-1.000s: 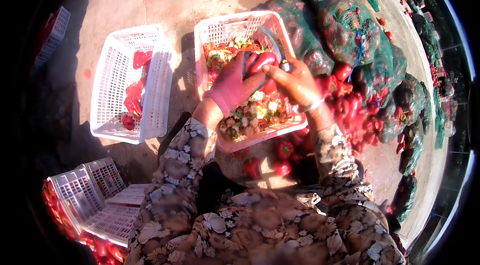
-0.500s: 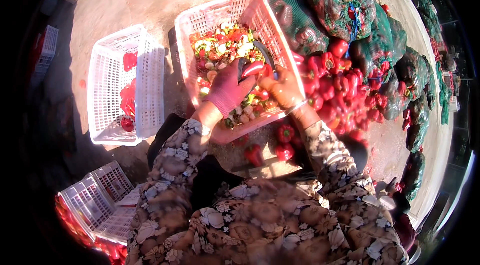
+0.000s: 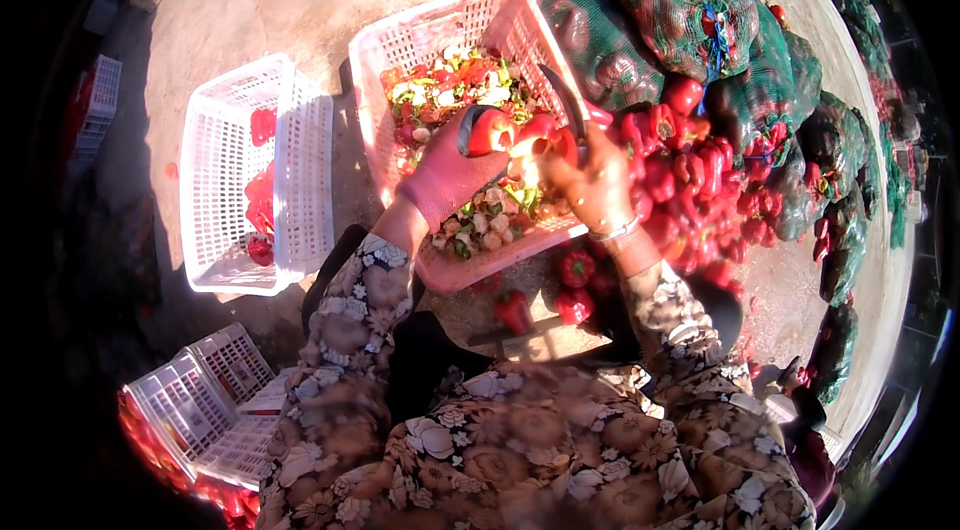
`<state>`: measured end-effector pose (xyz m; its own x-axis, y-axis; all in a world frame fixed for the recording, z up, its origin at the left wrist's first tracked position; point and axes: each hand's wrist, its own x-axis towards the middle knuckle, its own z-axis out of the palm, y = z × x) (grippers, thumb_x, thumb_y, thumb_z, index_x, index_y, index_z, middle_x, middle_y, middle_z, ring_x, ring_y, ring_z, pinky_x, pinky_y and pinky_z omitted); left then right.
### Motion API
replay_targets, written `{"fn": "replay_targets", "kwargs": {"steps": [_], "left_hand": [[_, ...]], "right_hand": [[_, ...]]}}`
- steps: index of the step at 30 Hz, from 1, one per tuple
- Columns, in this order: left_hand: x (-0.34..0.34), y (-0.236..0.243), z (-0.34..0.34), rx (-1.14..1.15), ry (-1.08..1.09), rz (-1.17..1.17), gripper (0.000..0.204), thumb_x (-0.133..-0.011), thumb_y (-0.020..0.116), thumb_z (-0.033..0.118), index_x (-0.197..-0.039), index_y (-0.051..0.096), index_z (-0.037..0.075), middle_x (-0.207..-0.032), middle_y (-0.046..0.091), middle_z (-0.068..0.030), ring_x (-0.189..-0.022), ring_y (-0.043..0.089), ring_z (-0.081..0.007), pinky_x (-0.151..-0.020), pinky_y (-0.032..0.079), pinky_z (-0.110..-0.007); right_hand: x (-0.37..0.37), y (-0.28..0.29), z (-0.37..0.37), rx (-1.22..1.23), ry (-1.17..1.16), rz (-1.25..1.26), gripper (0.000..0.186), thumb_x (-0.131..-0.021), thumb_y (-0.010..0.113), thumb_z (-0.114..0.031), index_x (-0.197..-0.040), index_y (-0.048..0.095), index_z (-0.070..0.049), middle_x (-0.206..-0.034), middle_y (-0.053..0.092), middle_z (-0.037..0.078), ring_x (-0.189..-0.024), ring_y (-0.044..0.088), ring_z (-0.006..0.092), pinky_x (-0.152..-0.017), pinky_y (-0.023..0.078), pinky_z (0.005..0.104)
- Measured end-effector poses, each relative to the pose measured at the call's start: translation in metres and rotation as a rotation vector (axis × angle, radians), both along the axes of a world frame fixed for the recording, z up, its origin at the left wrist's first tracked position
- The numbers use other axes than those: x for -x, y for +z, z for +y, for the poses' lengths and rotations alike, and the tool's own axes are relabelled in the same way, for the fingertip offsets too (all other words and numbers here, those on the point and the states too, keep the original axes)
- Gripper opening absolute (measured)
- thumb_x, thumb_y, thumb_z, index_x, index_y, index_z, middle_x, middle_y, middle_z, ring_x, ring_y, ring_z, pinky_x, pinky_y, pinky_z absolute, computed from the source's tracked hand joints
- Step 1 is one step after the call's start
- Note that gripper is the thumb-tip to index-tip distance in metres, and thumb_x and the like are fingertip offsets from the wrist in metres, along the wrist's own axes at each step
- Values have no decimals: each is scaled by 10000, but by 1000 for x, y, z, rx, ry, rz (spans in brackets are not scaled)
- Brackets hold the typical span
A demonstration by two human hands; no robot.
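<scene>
My left hand (image 3: 455,175), in a pink glove with dark fingertips, is closed around a red bell pepper (image 3: 492,132), its glossy side facing up. My right hand (image 3: 600,180) appears bare and grips a knife with a dark curved blade (image 3: 563,95) that points away from me. Red pepper pieces (image 3: 565,145) sit by the right fingers; whether they are held there cannot be made out. Both hands are above a pale pink plastic crate (image 3: 362,80), which contains pepper cores, seeds and green stem scraps (image 3: 470,80).
On the left stands a white crate (image 3: 310,180) with some red peppers (image 3: 260,200) inside. A heap of red peppers (image 3: 680,180) lies to the right, below green mesh sacks (image 3: 690,20). More crates (image 3: 175,400) stand at lower left. Loose peppers (image 3: 575,306) lie near me.
My hands have drawn apart, the right one shifting right with the knife. Its blade now stands clear of the left hand. The pepper in my left hand has turned.
</scene>
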<state>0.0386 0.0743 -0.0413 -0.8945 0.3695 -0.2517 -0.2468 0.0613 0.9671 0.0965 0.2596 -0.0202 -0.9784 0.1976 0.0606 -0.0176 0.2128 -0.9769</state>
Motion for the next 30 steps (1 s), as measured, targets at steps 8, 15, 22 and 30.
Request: {"fn": "replay_targets", "kwargs": {"steps": [8, 15, 22, 30], "left_hand": [[12, 10, -7, -243, 403, 71, 239, -812, 701, 33, -1043, 647, 52, -954, 667, -10, -845, 614, -101, -764, 507, -251], [51, 39, -192, 297, 1054, 544, 491, -768, 734, 101, -1202, 511, 49, -1044, 607, -79, -921, 607, -174, -782, 544, -313], [26, 17, -158, 327, 479, 417, 531, -871, 735, 225, -1315, 522, 29, -1244, 601, -119, -1020, 625, -186, -820, 524, -301], [-14, 45, -35, -28, 182, 270, 375, -959, 625, 175, -1285, 525, 19, -1140, 627, -93, -1029, 584, -139, -896, 475, -287]], "right_hand": [[13, 0, -9, 558, -247, -190, 264, -838, 657, -42, -1069, 548, 26, -775, 652, 73, -524, 591, 126, -425, 449, 237], [27, -23, -3, 581, -220, -186, 289, -857, 630, -49, -1081, 495, 73, -794, 601, 97, -618, 632, 200, -642, 622, 375], [43, -27, -24, 640, 22, -249, 262, -859, 603, -73, -1099, 533, 8, -830, 603, 84, -694, 643, 205, -600, 591, 342], [43, -3, -50, 637, 200, -327, 306, -888, 547, -254, -900, 653, 32, -690, 651, 85, -441, 524, 111, -343, 348, 207]]}}
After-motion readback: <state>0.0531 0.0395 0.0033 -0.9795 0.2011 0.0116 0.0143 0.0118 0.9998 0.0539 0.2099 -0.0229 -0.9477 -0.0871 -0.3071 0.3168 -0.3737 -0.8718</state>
